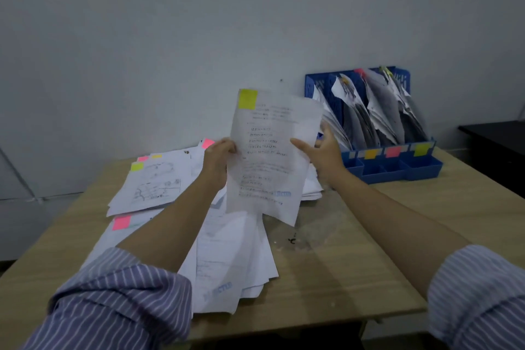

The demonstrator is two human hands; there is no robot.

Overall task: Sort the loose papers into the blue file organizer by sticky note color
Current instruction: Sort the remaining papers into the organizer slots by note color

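Observation:
A printed sheet [272, 156] with a yellow-green sticky note [247, 99] at its top left corner is held up above the table. My left hand [218, 155] grips its left edge. My right hand [324, 150] pinches its right edge, thumb in front and fingers behind. The blue file organizer [403, 167] stands at the back right, its slots stuffed with papers. Sticky labels run along its front: orange [370, 154], pink [393, 151] and yellow-green [422, 148]. A loose pile of papers [227, 250] lies under my arms.
More sheets with pink [121, 222] and yellow-green [137, 166] notes spread over the left half of the wooden table [326, 278]. A white wall is close behind. A dark piece of furniture [494, 145] stands at the far right.

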